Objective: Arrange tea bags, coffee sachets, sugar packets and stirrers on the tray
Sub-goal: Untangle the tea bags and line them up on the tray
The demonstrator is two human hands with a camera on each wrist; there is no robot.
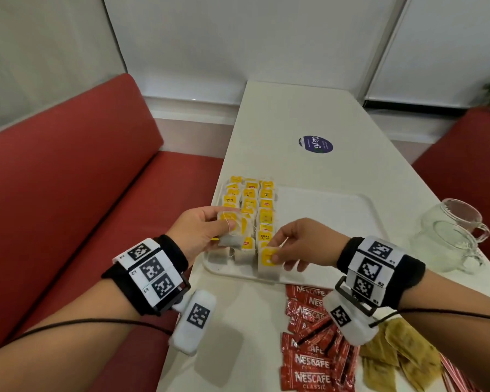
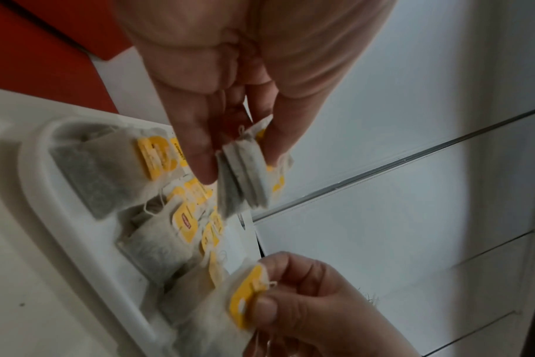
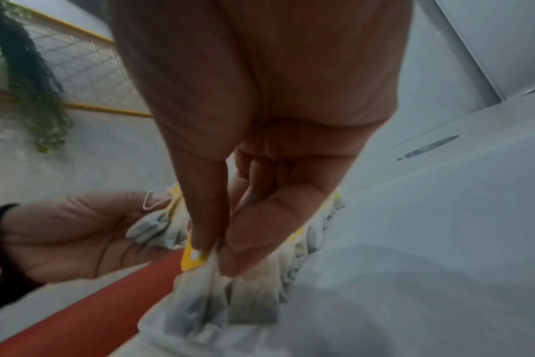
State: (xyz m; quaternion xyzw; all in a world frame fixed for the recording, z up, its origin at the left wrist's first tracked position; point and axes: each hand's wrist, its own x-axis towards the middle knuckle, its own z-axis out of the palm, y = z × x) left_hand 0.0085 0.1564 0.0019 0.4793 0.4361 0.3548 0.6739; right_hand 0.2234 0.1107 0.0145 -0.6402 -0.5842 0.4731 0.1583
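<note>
This looks like a café or canteen booth. Red padded bench seats (image 1: 77, 165) flank a long white table (image 1: 289, 114) from nine and three o'clock, with a round purple brand sticker (image 1: 315, 144) at twelve, plain white wall panels (image 1: 252, 38) beyond.

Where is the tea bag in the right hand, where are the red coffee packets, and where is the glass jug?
tea bag (image 1: 268, 257), head view, on its yellow tag.
red coffee packets (image 1: 309, 363), head view, on a packet near the front of the pile.
glass jug (image 1: 447, 239), head view, on its clear side wall.
</note>
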